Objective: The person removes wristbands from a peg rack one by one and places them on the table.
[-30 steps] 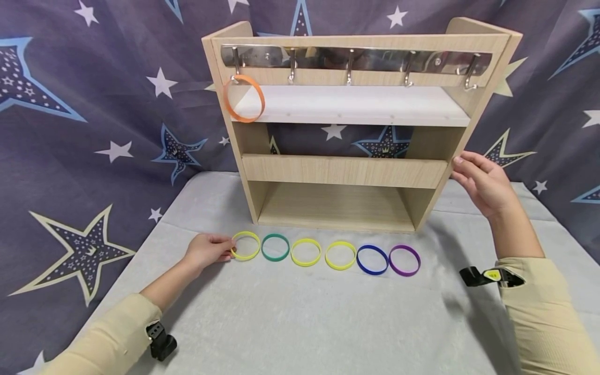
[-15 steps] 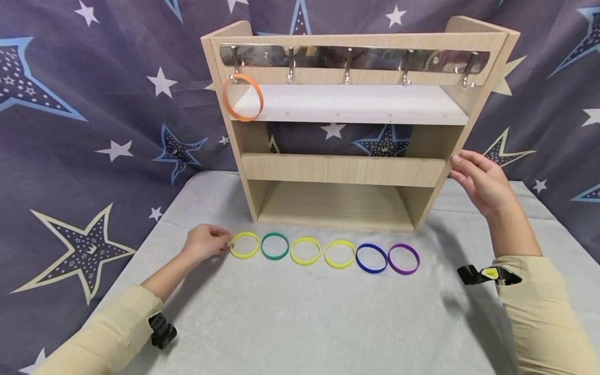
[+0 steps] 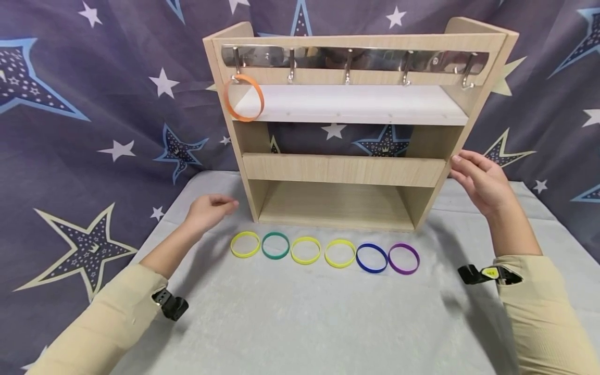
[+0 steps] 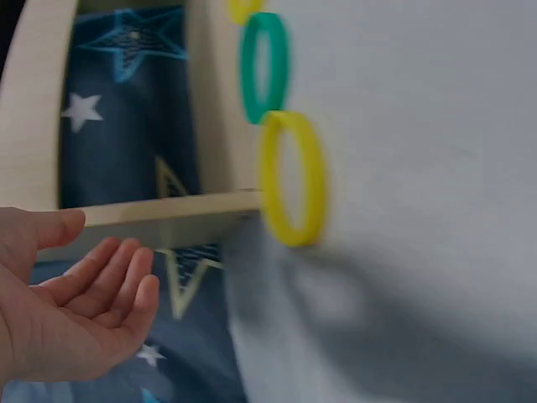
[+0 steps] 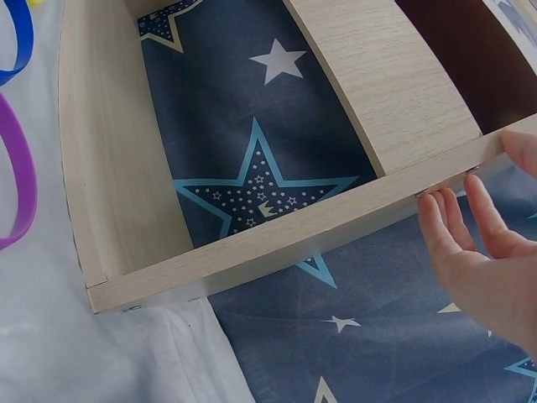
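Observation:
My left hand [image 3: 211,212] is raised left of the shelf's base with nothing in it, behind the yellow wristband [image 3: 245,245] at the row's left end. In the left wrist view its fingers are loosely bent, thumb apart. The right hand [image 3: 485,182] holds the right side panel of the wooden shelf [image 3: 344,170]; in the right wrist view the thumb lies at the front edge, fingertips on the outer face. From the leftmost hook [image 3: 236,62] hangs an orange wristband [image 3: 261,99]. Along the row lie a green wristband [image 3: 275,257], two more yellow ones, a blue wristband [image 3: 372,272] and a purple wristband [image 3: 404,273].
Across the shelf's top runs a shiny metal rail [image 3: 323,57] with several hooks. A grey cloth [image 3: 309,323] covers the table under the wristbands and shelf. Behind hangs a dark curtain [image 3: 56,156] printed with stars.
My left hand has left the leftmost yellow wristband, lifting up and away toward the shelf; the band stays on the table. The right hand keeps its place on the side panel.

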`<state>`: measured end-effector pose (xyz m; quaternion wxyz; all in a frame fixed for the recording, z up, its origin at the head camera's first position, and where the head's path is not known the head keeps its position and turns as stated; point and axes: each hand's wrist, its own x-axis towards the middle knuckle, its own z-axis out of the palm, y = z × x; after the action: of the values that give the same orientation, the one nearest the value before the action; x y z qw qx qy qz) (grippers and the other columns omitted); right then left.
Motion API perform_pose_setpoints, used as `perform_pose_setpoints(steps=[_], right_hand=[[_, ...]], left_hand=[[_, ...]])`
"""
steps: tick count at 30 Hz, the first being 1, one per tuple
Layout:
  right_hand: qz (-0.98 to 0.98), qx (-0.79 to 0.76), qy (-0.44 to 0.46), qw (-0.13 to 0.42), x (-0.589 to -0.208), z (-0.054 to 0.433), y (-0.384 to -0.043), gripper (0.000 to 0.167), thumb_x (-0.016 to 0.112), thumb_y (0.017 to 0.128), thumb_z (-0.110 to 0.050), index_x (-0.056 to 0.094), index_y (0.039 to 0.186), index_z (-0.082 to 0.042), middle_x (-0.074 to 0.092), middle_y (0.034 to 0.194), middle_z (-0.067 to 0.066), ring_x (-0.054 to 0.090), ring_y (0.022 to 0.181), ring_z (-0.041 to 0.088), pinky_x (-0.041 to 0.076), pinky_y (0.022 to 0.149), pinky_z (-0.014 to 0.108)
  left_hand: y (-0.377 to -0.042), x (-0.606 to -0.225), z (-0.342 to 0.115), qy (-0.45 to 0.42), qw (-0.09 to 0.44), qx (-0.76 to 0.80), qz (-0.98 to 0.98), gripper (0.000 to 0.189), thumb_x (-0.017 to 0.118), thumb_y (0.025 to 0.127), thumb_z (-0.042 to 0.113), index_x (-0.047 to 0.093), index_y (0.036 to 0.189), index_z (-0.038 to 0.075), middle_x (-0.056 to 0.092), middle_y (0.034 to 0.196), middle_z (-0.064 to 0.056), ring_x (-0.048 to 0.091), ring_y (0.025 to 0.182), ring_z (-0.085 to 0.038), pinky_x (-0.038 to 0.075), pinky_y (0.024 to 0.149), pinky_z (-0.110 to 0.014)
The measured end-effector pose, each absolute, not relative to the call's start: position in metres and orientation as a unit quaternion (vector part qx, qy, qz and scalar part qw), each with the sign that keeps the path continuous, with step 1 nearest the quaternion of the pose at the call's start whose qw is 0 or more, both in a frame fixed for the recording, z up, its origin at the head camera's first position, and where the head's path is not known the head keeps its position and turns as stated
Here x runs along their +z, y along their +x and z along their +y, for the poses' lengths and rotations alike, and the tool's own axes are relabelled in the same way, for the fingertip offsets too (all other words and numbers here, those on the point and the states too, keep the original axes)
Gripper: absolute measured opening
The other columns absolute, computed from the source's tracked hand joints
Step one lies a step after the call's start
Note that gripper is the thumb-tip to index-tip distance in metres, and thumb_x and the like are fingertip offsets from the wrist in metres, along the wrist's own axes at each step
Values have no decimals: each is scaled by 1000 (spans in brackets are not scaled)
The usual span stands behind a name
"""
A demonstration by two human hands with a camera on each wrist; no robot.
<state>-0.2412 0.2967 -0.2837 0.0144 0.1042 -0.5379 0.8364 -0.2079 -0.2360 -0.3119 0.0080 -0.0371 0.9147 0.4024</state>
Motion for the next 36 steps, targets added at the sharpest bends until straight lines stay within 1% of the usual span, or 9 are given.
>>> perform_pose_setpoints(steps=[4,6,8,10,12,22,26,30,36], right_hand=[[-539,836,103,16,-285,297,-241,17,55,93,2,67,99,-8,70,96,-1,68,89,7,58,77,16],[-537,837,103,17,-285,297,-241,17,55,93,2,67,99,-7,70,95,-1,68,89,8,58,77,16],[-541,835,102,20,-285,296,-241,16,56,93,2,67,98,-8,70,95,-1,68,89,7,58,77,16],[-547,831,98,23,-285,296,-240,16,56,93,1,68,98,-8,69,96,-2,68,89,7,57,77,16],[-553,828,96,25,-285,296,-240,15,57,93,1,68,97,-9,69,96,-2,67,89,7,57,77,15],[-532,839,111,16,-287,297,-242,17,55,93,3,67,99,-7,70,94,0,68,88,8,58,77,16],[-530,840,114,18,-287,297,-243,18,54,93,4,67,99,-6,70,94,0,68,88,8,58,77,17],[-532,839,113,21,-286,297,-243,17,55,93,3,67,99,-7,69,95,0,68,88,8,58,77,16],[-526,843,112,19,-286,298,-243,17,55,93,4,67,99,-6,69,95,0,68,88,8,58,77,16]], left_hand=[[-213,-293,-227,-27,-12,445,895,41,57,96,29,61,123,-2,70,114,-17,64,83,0,52,78,-16],[-215,-284,-223,-19,-23,468,883,40,58,96,27,62,123,-2,74,105,-8,60,75,9,53,74,-13],[-216,-275,-219,-15,-31,486,873,39,59,95,27,62,122,-2,73,95,3,60,73,11,54,72,-11],[-217,-268,-215,-11,-37,500,865,38,60,95,27,63,120,-1,70,87,12,62,73,10,55,73,-12],[-217,-261,-212,-7,-42,510,859,38,60,95,28,63,120,-1,69,84,15,63,76,9,56,74,-12],[-220,-233,-199,57,-80,571,815,39,59,96,23,59,121,-6,68,84,18,67,81,2,59,77,-16],[-219,-222,-195,84,-92,623,772,36,60,95,18,57,121,-7,71,84,15,69,81,0,60,76,-17],[-219,-213,-191,102,-99,676,723,24,61,94,14,61,113,-1,73,86,11,69,82,-3,59,75,-16],[-221,-205,-187,67,-73,771,629,14,59,94,8,62,106,1,75,86,3,71,81,-7,60,73,-17]])
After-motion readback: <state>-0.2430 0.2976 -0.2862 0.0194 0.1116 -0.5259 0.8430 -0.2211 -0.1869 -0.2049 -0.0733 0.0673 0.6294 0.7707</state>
